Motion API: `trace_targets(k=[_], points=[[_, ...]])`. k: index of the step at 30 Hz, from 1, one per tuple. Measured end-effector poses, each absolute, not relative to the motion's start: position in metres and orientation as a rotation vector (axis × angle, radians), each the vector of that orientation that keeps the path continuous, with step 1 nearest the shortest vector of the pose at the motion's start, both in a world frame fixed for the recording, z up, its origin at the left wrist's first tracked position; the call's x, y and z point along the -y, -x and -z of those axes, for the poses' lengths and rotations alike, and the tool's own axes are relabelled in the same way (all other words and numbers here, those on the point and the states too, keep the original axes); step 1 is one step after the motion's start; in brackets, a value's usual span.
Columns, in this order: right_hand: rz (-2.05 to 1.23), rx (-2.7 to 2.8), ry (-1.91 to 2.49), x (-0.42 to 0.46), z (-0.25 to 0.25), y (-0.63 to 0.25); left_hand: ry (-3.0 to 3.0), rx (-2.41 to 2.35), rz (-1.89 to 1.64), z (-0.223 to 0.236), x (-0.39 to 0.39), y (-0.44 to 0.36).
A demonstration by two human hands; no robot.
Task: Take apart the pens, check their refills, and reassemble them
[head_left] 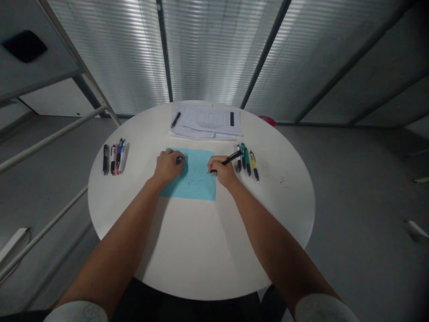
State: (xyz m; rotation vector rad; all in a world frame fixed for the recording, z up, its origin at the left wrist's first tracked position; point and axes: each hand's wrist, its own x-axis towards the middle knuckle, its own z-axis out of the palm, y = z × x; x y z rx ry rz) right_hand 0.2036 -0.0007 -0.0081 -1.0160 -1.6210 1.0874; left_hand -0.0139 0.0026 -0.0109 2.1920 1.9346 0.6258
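Observation:
A light blue sheet of paper (196, 179) lies in the middle of a round white table (201, 250). My right hand (223, 171) rests on the sheet's right edge, closed on a black pen (231, 158) whose tip touches the paper. My left hand (168, 166) sits on the sheet's left part, fingers curled round a small dark object (178, 159), perhaps a pen cap. Faint marks show on the blue paper between the hands.
Several pens (114, 158) lie in a row at the table's left. Several more pens (247, 162) lie just right of my right hand. A stack of printed white papers (208, 120) with a black pen (175, 120) on it sits at the far edge. Metal rails stand left.

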Motion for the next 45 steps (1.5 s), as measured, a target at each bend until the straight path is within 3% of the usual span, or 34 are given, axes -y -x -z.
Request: trace_targets(k=[12,18,31,45], points=[[-1.415,1.057,0.93,-0.012,0.007,-0.21,-2.192,-1.927,-0.673,0.013,-0.003,0.015],[-1.24,1.267,1.055,-0.007,0.002,-0.201,-2.197,-1.936,-0.637,0.013,-0.003,0.014],[-1.361,1.252,1.072,-0.008,0.002,-0.2,-2.207,-1.923,-0.653,0.012,-0.003,0.015],[-1.28,1.361,1.055,-0.011,0.008,-0.2,-2.195,-1.934,-0.646,0.012,-0.004,0.014]])
